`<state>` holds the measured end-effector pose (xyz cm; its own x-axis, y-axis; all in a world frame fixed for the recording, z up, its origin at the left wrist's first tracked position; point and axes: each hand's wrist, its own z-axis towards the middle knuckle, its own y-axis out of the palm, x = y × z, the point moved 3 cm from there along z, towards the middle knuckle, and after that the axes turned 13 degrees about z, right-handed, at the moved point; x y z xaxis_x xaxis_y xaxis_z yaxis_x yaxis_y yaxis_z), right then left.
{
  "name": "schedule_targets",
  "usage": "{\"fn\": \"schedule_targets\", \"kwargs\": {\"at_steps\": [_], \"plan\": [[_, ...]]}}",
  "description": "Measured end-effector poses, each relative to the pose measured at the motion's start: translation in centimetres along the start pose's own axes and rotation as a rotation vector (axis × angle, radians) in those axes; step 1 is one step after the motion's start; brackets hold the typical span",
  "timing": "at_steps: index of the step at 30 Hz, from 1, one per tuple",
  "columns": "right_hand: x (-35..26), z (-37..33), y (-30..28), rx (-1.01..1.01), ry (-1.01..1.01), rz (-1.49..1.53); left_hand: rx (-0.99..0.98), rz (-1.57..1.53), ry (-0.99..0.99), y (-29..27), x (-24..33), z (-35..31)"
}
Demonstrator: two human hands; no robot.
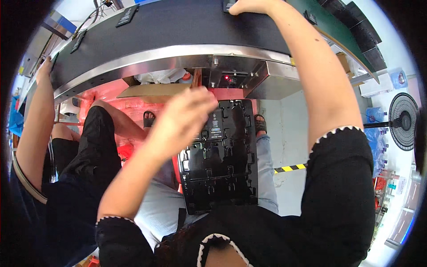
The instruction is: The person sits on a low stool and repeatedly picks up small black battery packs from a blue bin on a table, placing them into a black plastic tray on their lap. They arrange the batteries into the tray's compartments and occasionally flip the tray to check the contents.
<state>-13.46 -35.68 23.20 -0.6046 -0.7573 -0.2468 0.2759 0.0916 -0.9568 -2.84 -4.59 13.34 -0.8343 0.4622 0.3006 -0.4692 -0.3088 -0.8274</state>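
A black plastic tray [240, 191] with moulded pockets rests on my lap. One flat black battery [216, 127] with white print lies in a pocket at its far left part. Over that far left corner hovers my left hand [189, 116], smeared by motion, so its fingers and anything between them cannot be made out. My right arm reaches far forward across the black conveyor belt [178, 26]. There my right hand [251, 6] has its fingers closed at the edge of another flat black battery [228, 5], partly cut off by the top of the picture.
More flat batteries [127, 16] lie on the belt to the left. A metal rail [178, 55] runs along its near side. Under it sit an open cardboard box [151, 90] and a metal housing [278, 80]. A co-worker's hand [44, 70] touches the belt's left end. A fan [402, 121] stands right.
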Motion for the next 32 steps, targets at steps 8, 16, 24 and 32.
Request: {"fn": "schedule_targets", "kwargs": {"at_steps": [8,16,24,32], "plan": [[-10.3,-15.3,-0.9,0.319,-0.516,0.314,0.107,0.444,-0.295,-8.6,-21.7,12.3],[-6.5,-26.6,13.7,-0.173,0.006,0.373,-0.624,0.354,-0.398,-7.0,-20.1,18.9],[-6.4,-28.9,14.9,-0.044,-0.104,0.145,-0.548,0.642,-0.477,-5.9,-14.3,18.8],[-4.8,-28.2,16.3,-0.02,0.099,0.525,-0.255,0.54,-0.345,-2.2,-12.9,20.4]]}}
